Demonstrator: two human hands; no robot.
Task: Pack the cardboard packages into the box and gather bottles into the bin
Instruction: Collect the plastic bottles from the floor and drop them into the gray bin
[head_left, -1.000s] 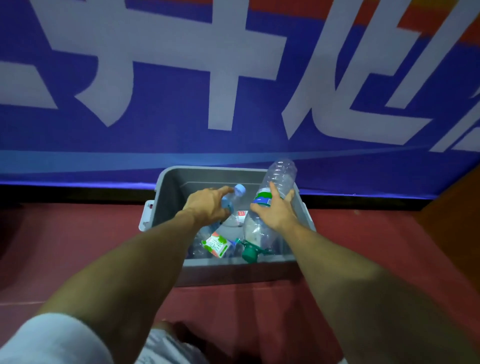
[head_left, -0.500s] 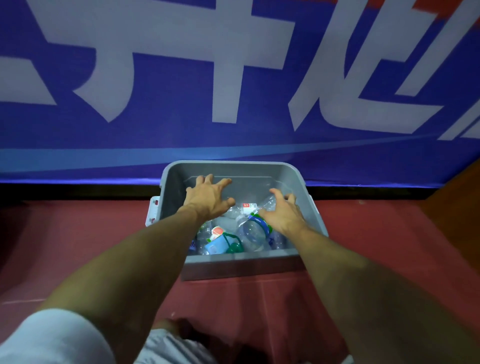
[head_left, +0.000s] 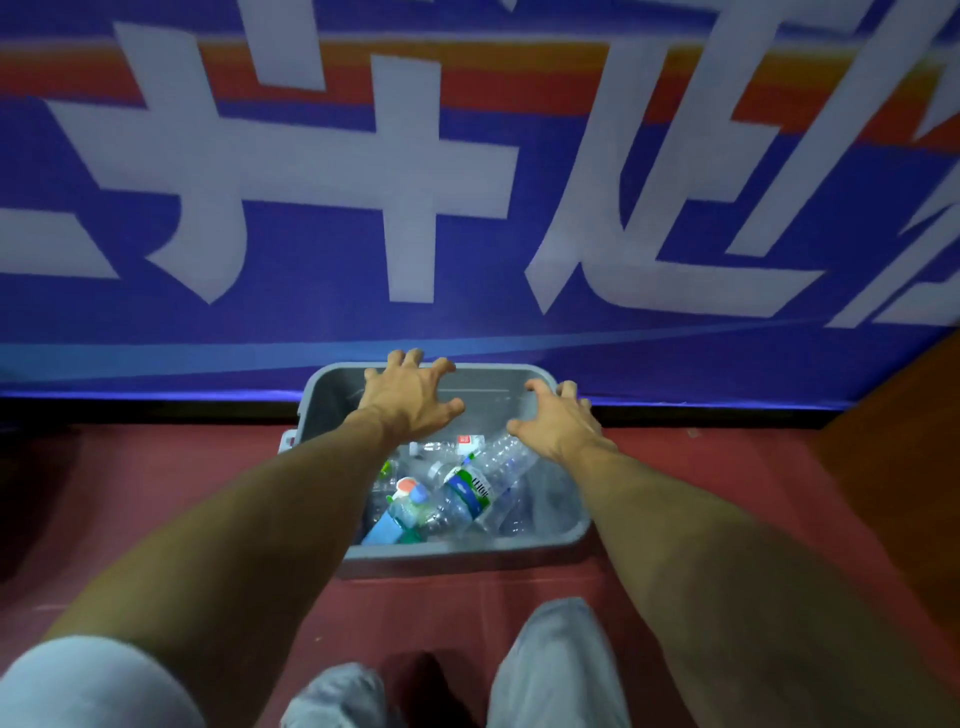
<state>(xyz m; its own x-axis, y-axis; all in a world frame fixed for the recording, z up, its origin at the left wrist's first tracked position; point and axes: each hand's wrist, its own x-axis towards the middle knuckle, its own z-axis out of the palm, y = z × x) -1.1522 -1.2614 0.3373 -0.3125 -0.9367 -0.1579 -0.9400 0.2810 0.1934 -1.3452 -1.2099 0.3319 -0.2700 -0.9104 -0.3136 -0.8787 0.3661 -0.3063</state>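
A grey plastic bin (head_left: 467, 551) stands on the red floor against a blue banner wall. Several clear plastic bottles lie inside it, the largest one (head_left: 470, 491) with a blue and green label lying slanted on top of the pile. My left hand (head_left: 408, 397) hovers over the bin's far left part with its fingers spread, holding nothing. My right hand (head_left: 558, 421) hovers over the far right part, fingers spread and empty too. No cardboard package is in view.
The blue banner (head_left: 467, 208) with large white characters rises right behind the bin. Red floor (head_left: 156, 478) stretches to both sides. A brown wooden surface (head_left: 904, 457) stands at the right edge. My knees in light trousers (head_left: 556, 660) are just before the bin.
Both hands have let go of their bottles, which dropped into the bin. The hands have lifted and spread open above the bin's far side.
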